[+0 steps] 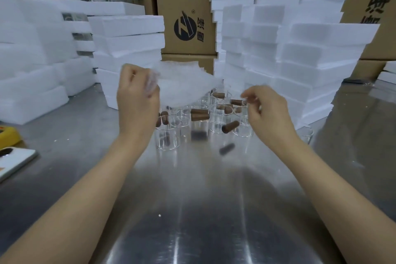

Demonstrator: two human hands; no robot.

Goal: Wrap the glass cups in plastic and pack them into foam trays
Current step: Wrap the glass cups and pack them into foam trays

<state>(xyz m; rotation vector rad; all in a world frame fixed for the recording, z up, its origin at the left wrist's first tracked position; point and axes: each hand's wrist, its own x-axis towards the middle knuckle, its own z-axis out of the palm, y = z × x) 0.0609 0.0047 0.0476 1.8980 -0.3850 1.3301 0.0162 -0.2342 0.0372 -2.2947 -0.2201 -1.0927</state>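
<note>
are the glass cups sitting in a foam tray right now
No, the glass cups stand directly on the steel table, in front of the foam tray stacks.

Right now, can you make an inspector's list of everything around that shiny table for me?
Surface: shiny metal table, with a tiny white crumb near the front.
Job's things: clear glass cups with brown handles, bunched mid-table; plastic sheet held up above them; foam trays stacked left and right.
Clutter: yellow object and flat white object at the left edge.
Hands: left hand grips the plastic sheet's edge; right hand has curled fingers, but whether it pinches anything is unclear.
Cables: nothing seen.
Surroundings: cardboard boxes behind the foam stacks.
</note>
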